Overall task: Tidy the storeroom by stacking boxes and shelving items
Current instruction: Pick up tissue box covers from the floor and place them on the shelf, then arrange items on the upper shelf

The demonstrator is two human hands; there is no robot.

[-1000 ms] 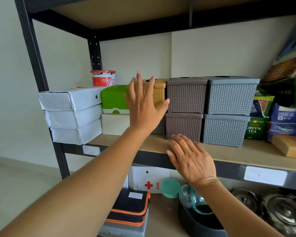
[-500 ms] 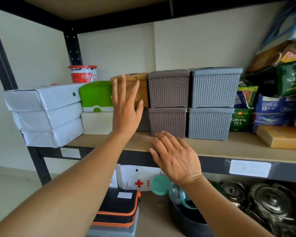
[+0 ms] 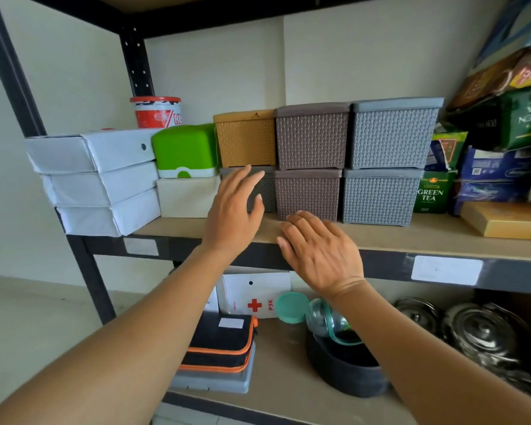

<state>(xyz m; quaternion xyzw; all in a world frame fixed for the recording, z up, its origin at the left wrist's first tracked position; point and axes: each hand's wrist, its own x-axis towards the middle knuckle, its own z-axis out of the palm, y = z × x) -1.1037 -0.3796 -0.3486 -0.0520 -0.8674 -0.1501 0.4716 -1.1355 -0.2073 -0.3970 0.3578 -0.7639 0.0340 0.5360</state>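
Hands: left hand [image 3: 233,210] open, fingers spread, holding nothing; right hand [image 3: 322,250] open and flat, fingers laid over the front of the shelf board [image 3: 426,237], holding nothing.
Brown box stack [image 3: 308,191]: twelve o'clock of right hand, just beyond its fingertips.
Mustard box [image 3: 246,139]: twelve o'clock of left hand, atop dark grey box [image 3: 269,188] at one o'clock, partly behind the fingers; contact unclear.
Likely step: squaring this stack. Push low, palm flat, lest the upper box slide.
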